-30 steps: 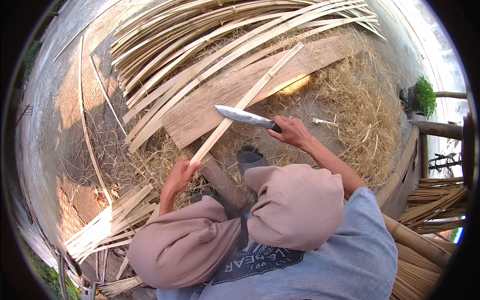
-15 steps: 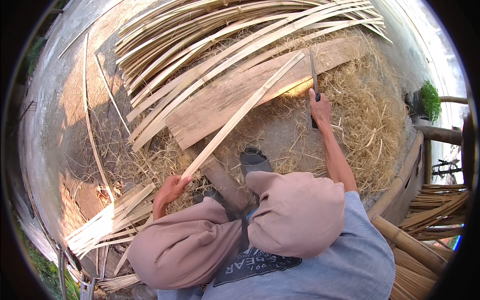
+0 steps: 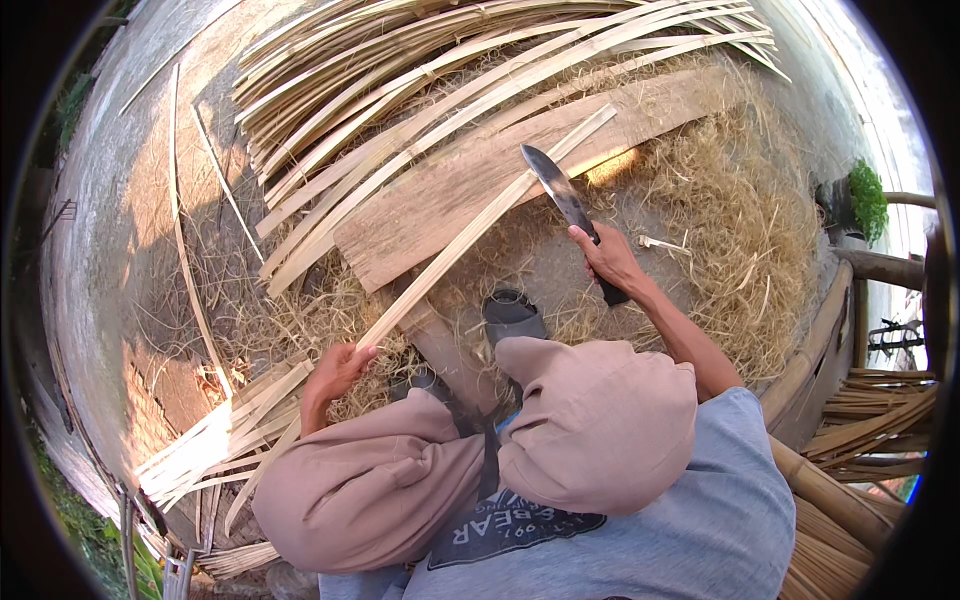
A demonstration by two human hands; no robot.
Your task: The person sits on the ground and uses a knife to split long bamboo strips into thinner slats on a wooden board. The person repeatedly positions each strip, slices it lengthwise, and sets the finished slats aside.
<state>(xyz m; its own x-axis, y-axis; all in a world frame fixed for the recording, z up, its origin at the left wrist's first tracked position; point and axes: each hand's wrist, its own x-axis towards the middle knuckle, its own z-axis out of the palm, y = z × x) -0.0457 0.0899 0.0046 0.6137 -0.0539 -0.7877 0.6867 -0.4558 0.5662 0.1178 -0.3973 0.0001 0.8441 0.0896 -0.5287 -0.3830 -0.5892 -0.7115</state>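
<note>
My left hand (image 3: 338,370) is closed around the near end of a long pale bamboo strip (image 3: 455,250). The strip slants up and right, its far part over a broad wooden board (image 3: 420,225). Closed on the black handle of a large knife (image 3: 562,187) is my right hand (image 3: 610,258). The dark blade points up and left and overlaps the strip in this view; whether it touches it I cannot tell.
Many bamboo strips (image 3: 340,90) lie in a pile beyond the board. Curly shavings (image 3: 735,250) cover the ground at right. Shorter strips (image 3: 225,440) lie at lower left. A sandal (image 3: 512,315) shows between my knees. Bamboo poles (image 3: 825,490) stand at right.
The knife has swung left from beside the strip's far end to across the strip, and my right hand has come nearer to me. My left hand has barely moved.
</note>
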